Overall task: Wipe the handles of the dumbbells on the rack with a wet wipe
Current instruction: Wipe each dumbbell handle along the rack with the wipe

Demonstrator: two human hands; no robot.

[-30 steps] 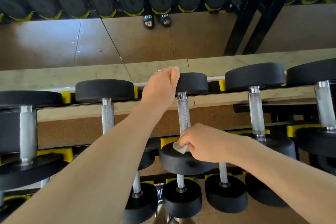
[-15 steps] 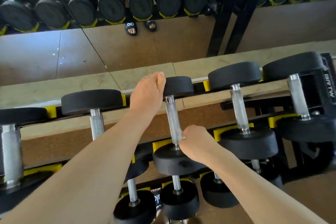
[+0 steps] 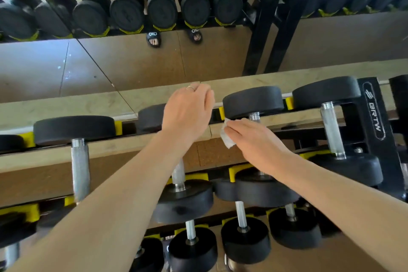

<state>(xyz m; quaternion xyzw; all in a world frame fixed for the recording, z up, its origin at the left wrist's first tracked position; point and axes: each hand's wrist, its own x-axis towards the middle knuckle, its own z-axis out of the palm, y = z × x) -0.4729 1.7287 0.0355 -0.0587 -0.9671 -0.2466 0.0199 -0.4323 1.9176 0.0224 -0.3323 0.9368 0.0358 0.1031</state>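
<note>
Black dumbbells with knurled steel handles lie in yellow cradles on the rack. My left hand lies over the far head of the middle dumbbell, fingers curled down over its far edge; its handle shows below my wrist. My right hand grips a white wet wipe and covers the upper part of the handle of the dumbbell to the right, just under that one's far head. Only a short stub of that handle shows above my fingers.
Another dumbbell handle lies to the left and one to the right, beside the black rack upright marked BRTW. Smaller dumbbells sit on the lower tier. A mirror behind reflects more racked dumbbells and sandalled feet.
My right hand has left the middle dumbbell's handle and carried the wipe up and right to the neighbouring dumbbell's handle. My left hand stays on the middle dumbbell's far head.
</note>
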